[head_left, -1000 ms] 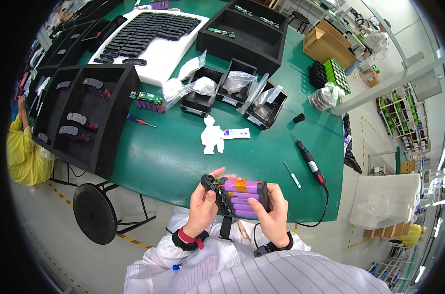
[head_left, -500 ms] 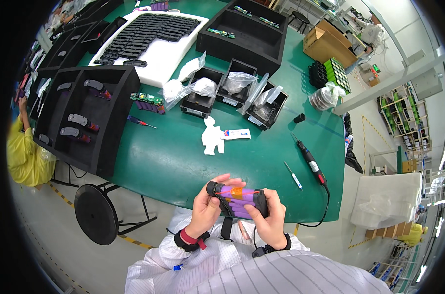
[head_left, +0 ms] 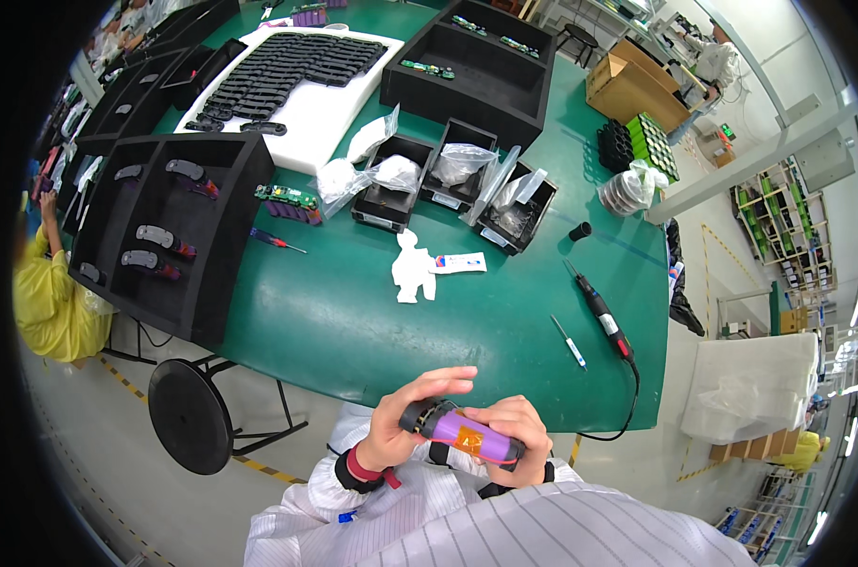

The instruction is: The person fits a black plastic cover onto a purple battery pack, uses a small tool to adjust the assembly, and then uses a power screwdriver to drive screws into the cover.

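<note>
Both hands are held close to the body, off the near edge of the worktop (head_left: pixel 372 331). The purple battery pack (head_left: pixel 462 435), with its orange tape patch and black end cap, is gripped between them: the right hand (head_left: pixel 514 439) is closed around its right end, while the left hand (head_left: pixel 405 425) supports the capped left end from below with its fingers (head_left: pixel 438 381) stretched out flat above the pack rather than curled.

Compared with a second ago, the pack has been turned and tilted; two purple cells were then shown side by side and level, whereas now a single rounded side is presented, sloping down to the right. The left fingers, previously wrapped on it, have been lifted. A change of face under inspection or handling is suggested by this.

On the worktop, a white paper cut-out (head_left: pixel 413 267) lies near the middle, a corded electric screwdriver (head_left: pixel 601 312) towards the right edge, and small black trays with plastic bags (head_left: pixel 452 180) farther back. A black foam tray (head_left: pixel 169 227) overhangs the left edge.
</note>
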The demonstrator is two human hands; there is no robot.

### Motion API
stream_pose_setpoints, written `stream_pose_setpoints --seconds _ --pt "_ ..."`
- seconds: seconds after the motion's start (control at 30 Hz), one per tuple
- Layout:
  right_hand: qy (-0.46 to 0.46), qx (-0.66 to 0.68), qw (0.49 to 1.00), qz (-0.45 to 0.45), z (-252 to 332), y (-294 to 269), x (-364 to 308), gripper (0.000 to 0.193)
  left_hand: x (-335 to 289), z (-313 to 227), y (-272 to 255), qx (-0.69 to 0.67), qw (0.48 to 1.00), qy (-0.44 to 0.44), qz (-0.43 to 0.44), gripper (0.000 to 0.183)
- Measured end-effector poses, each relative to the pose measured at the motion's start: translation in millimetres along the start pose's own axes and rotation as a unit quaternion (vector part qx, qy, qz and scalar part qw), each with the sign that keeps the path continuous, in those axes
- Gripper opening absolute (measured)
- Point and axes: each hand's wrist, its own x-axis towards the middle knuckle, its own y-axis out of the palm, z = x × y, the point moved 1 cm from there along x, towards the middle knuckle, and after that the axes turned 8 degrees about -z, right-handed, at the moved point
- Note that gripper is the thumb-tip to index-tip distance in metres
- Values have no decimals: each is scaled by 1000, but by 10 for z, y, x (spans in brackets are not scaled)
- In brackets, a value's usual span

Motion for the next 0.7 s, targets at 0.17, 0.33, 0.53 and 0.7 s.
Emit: stream_pose_setpoints --seconds 0.17,0.33,0.53,0.7 --pt "-75 -15 997 -29 20 -1 -25 41 -18 2 -2 111 993 47 6 61" --pt "-161 -68 984 -26 23 -68 -66 31 -124 2 -29 168 982 87 -13 66" --pt "-263 -121 956 -44 -20 -86 -106 19 -8 -152 64 188 975 113 -38 51" --pt "-329 -153 931 -42 -63 -116 -217 16 -17 -127 142 179 968 144 -104 33"
